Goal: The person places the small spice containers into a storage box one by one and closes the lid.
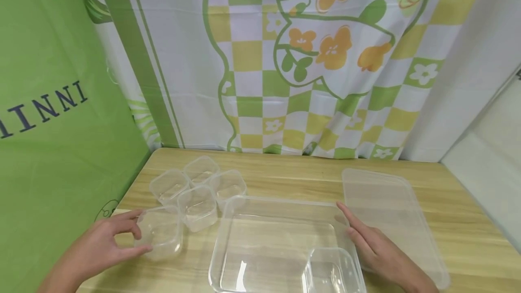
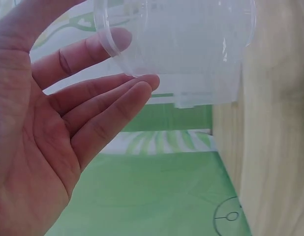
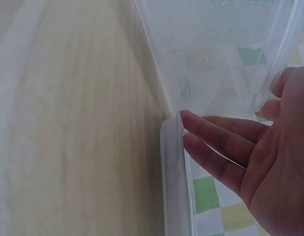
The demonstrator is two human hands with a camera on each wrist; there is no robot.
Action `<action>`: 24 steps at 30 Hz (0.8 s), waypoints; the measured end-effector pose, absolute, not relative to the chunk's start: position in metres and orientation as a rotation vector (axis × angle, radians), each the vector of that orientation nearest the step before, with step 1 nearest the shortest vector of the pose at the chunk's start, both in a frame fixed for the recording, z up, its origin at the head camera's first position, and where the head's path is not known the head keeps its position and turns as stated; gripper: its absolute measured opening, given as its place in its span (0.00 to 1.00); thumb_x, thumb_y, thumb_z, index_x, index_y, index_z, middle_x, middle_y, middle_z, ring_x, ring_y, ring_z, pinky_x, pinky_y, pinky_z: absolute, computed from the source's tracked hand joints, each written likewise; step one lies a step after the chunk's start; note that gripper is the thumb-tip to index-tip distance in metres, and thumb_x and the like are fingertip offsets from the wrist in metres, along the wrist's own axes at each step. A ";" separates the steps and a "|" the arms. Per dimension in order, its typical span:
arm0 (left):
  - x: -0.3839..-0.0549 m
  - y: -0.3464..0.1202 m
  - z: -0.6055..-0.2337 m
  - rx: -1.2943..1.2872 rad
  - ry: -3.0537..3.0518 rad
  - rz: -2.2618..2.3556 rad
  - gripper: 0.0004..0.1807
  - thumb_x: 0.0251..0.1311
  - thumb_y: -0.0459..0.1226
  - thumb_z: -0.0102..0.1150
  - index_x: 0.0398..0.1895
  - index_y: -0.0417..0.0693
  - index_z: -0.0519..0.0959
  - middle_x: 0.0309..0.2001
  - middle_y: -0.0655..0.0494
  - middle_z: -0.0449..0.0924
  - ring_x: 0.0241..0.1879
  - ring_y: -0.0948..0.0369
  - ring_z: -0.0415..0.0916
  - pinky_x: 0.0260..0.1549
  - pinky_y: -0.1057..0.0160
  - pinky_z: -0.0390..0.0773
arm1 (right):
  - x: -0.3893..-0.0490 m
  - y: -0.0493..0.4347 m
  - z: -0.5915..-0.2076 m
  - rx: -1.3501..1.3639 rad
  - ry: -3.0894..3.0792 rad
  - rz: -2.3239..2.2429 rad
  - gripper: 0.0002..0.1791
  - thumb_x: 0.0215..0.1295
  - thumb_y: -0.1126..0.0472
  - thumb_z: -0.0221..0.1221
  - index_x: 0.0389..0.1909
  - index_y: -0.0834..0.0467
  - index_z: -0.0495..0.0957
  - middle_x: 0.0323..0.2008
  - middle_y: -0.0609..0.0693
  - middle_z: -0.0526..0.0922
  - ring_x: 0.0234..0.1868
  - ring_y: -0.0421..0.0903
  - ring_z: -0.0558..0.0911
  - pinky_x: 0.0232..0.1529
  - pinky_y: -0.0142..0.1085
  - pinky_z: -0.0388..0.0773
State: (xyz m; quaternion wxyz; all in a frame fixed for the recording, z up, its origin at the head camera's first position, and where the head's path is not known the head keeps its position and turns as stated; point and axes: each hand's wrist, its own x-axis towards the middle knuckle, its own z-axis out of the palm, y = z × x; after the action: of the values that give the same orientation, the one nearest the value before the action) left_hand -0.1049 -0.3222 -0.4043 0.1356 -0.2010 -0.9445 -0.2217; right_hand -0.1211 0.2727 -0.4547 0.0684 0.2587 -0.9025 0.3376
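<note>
My left hand [image 1: 99, 243] pinches the rim of a small clear plastic container [image 1: 167, 227] between thumb and fingers. In the left wrist view, the same small container [image 2: 176, 39] shows its rim at my fingertips; the other fingers lie extended below it. To the right is a large clear rectangular box [image 1: 264, 270], with another small container [image 1: 325, 275] inside its near right corner. My right hand [image 1: 374, 243] rests against the box's right side, thumb near the rim. Its fingers [image 3: 218, 135] extend fairly straight along the outer wall in the right wrist view.
Several small clear containers [image 1: 197, 216] stand grouped on the wooden table [image 1: 285, 177], left of the large box. A flat translucent lid [image 1: 390, 211] lies to the right, beside my right hand. A patterned curtain [image 1: 260, 103] hangs behind, a green cloth [image 1: 61, 166] at left.
</note>
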 end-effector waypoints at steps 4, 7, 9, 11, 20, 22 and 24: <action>-0.102 -0.319 -0.397 -0.589 -2.725 -0.641 0.22 0.42 0.49 0.85 0.22 0.72 0.73 0.55 0.44 0.84 0.51 0.37 0.81 0.29 0.66 0.70 | -0.121 0.273 -0.455 0.760 -2.737 1.018 0.31 0.83 0.64 0.46 0.82 0.51 0.52 0.72 0.59 0.67 0.65 0.58 0.74 0.64 0.19 0.56; -0.100 -0.316 -0.391 -0.598 -2.712 -0.640 0.22 0.42 0.49 0.85 0.23 0.72 0.73 0.54 0.42 0.84 0.50 0.36 0.81 0.26 0.66 0.69 | -0.121 0.273 -0.455 0.760 -2.737 1.009 0.32 0.83 0.64 0.46 0.83 0.49 0.52 0.72 0.59 0.67 0.64 0.58 0.75 0.64 0.19 0.56; -0.099 -0.314 -0.388 -0.606 -2.701 -0.637 0.22 0.42 0.49 0.85 0.24 0.72 0.73 0.54 0.42 0.84 0.50 0.36 0.82 0.24 0.67 0.68 | -0.121 0.273 -0.454 0.758 -2.735 1.009 0.32 0.83 0.64 0.47 0.83 0.48 0.52 0.72 0.59 0.67 0.65 0.57 0.74 0.64 0.19 0.56; -0.098 -0.312 -0.385 -0.616 -2.689 -0.637 0.23 0.41 0.48 0.85 0.24 0.72 0.72 0.54 0.41 0.84 0.49 0.36 0.82 0.23 0.68 0.66 | -0.121 0.272 -0.454 0.757 -2.740 1.012 0.33 0.83 0.64 0.47 0.83 0.46 0.51 0.72 0.59 0.67 0.65 0.57 0.74 0.64 0.19 0.56; -0.092 -0.304 -0.370 -0.613 -2.654 -0.632 0.23 0.40 0.47 0.85 0.25 0.71 0.73 0.54 0.39 0.84 0.39 0.44 0.85 0.18 0.72 0.63 | -0.121 0.274 -0.457 0.729 -2.763 0.992 0.32 0.83 0.63 0.47 0.83 0.46 0.51 0.71 0.58 0.68 0.63 0.50 0.76 0.63 0.18 0.56; -0.092 -0.302 -0.367 -0.608 -2.652 -0.629 0.23 0.41 0.47 0.85 0.25 0.70 0.73 0.54 0.39 0.84 0.37 0.45 0.85 0.17 0.71 0.62 | -0.121 0.274 -0.456 0.729 -2.761 0.992 0.32 0.83 0.63 0.47 0.83 0.47 0.51 0.70 0.58 0.70 0.60 0.46 0.78 0.63 0.18 0.56; -0.092 -0.300 -0.365 -0.608 -2.647 -0.626 0.24 0.41 0.46 0.85 0.25 0.70 0.72 0.54 0.38 0.84 0.37 0.45 0.85 0.17 0.72 0.62 | -0.121 0.273 -0.456 0.733 -2.757 0.999 0.32 0.83 0.63 0.47 0.83 0.48 0.51 0.69 0.57 0.72 0.56 0.43 0.78 0.63 0.18 0.56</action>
State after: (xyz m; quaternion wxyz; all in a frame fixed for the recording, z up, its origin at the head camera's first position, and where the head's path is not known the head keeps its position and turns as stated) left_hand -0.0919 -0.3004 -0.3650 0.1763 -0.2146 -0.9349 -0.2210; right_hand -0.1206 0.2733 -0.4560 0.0596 0.2421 -0.9104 0.3300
